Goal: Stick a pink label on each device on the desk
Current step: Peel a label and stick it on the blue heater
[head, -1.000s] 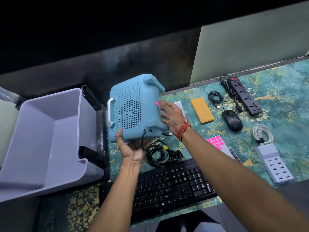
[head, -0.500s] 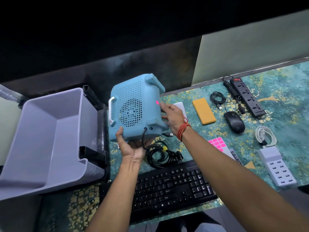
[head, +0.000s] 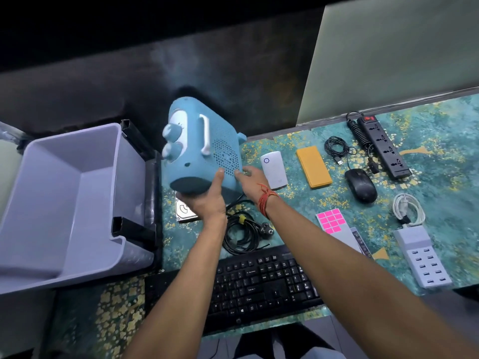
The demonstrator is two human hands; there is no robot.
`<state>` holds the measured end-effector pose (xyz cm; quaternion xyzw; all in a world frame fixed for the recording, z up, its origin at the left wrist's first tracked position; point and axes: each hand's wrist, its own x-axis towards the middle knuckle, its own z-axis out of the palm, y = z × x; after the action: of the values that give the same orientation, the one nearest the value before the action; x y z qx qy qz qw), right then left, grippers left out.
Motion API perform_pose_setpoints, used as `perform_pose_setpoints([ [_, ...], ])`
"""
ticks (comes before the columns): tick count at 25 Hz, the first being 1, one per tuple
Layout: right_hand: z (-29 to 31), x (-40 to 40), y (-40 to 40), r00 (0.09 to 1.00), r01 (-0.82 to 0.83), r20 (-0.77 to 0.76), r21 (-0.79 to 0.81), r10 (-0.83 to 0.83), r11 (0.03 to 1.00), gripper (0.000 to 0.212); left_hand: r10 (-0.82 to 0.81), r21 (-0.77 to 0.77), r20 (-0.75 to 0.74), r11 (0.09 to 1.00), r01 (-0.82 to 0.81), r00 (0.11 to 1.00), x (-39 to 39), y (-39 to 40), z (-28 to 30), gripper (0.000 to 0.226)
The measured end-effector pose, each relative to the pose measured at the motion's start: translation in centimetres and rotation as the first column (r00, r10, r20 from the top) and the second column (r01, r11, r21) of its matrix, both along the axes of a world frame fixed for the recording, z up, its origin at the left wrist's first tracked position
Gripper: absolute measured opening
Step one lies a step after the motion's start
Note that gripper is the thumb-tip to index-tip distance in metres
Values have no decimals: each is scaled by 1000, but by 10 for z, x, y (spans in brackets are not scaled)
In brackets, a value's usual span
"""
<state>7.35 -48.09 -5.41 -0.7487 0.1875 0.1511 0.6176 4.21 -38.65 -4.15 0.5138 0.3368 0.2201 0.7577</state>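
A light blue heater (head: 199, 149) with two knobs is lifted above the desk's left end, tilted with its knob face toward the left. My left hand (head: 207, 200) grips its lower edge from below. My right hand (head: 250, 177) holds its right side, fingers behind the body. Its black cord (head: 241, 234) lies coiled on the desk below. A sheet of pink labels (head: 331, 221) lies to the right of my right forearm. The pink label on the heater is hidden now.
A grey bin (head: 72, 203) stands left of the desk. On the desk lie a black keyboard (head: 259, 283), a white plug-in device (head: 273, 169), a yellow power bank (head: 313, 167), a black mouse (head: 361, 185), a power strip (head: 383, 149), a white USB charger (head: 422, 257) and a hard drive (head: 185, 211).
Both hands have turned the heater, so its knob face and handle now show instead of the rear grille. The pink label on it went out of sight.
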Motion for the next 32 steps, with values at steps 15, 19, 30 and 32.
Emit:
perform_pose_setpoints([
  [15,-40,25,-23,986,-103,-108,218,129,970,33,-149,561,-358,755,340,922,-7,-26,-12,107],
  [19,-39,15,-27,990,-131,-38,151,139,980,32,-172,572,-368,733,368,914,-9,-25,-14,109],
  [30,-36,-119,-123,984,168,150,-575,-98,801,32,-202,432,-472,795,426,858,-90,-93,-43,33],
  [32,-43,-135,-154,992,112,41,-723,-120,682,43,-514,261,-515,668,697,686,-92,-111,-44,19],
])
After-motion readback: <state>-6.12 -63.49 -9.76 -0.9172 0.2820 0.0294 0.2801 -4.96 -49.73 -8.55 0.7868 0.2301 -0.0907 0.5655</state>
